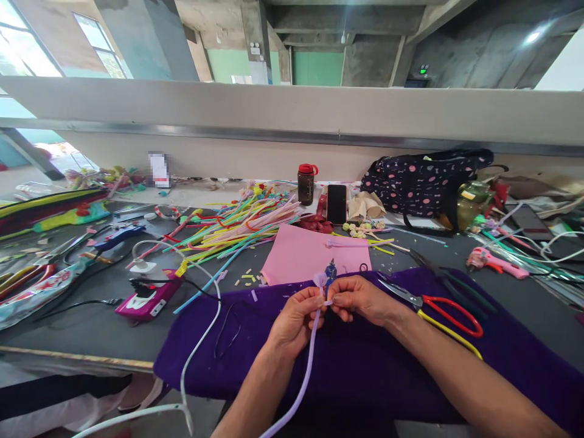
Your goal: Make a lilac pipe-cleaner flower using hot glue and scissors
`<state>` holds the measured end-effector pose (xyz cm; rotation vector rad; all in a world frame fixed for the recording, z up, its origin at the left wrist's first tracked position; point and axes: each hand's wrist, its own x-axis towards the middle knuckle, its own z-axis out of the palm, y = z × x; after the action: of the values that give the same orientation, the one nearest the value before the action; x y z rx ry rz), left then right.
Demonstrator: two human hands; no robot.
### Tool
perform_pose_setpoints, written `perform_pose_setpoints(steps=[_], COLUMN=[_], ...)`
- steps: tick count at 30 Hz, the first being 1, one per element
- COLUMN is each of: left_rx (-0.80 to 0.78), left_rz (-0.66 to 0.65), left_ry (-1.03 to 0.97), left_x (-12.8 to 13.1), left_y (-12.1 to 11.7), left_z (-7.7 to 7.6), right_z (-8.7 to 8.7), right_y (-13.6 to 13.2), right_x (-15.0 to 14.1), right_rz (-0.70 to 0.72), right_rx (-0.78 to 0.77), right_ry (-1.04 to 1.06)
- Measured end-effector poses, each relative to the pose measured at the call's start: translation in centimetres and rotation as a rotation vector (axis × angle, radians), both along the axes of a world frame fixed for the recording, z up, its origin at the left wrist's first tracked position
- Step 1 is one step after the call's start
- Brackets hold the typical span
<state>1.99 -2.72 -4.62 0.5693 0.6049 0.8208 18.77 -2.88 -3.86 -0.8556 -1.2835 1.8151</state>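
My left hand (296, 321) pinches a lavender pipe cleaner (310, 359) near its upper end, where a small pale bent or looped part (320, 280) stands above the fingertips. From there the stem hangs in a curve to the bottom edge of the view. My right hand (358, 299) is closed on the same end, thumb and forefinger meeting the left fingertips. Just behind the fingers a blue tool with a pointed tip (330, 271) shows, partly hidden by my right hand. Below both hands lies a purple cloth (365, 365).
Red-and-yellow-handled scissors (449, 310) lie right of my hands. Beyond are a pink sheet (292, 258), a heap of coloured pipe cleaners (255, 222), a phone (336, 204) and a bottle (305, 185). A pink glue gun (497, 261) rests right; a magenta power strip (148, 298) with cords sits left.
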Motion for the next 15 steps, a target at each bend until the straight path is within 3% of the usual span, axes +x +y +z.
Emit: perform_pose_setpoints(steps=[8,15], left_rx=[0.000,0.033], left_rz=[0.027,0.006], left_ry=[0.002,0.040], left_x=[0.00,-0.02], left_y=[0.07,-0.11], left_z=[-0.06,-0.12], right_z=[0.26,0.70], right_y=[-0.19,-0.22], right_x=[-0.15,0.06], right_rz=[-0.043,0.035], right_rx=[0.046,0.083], right_ry=[-0.025,-0.066])
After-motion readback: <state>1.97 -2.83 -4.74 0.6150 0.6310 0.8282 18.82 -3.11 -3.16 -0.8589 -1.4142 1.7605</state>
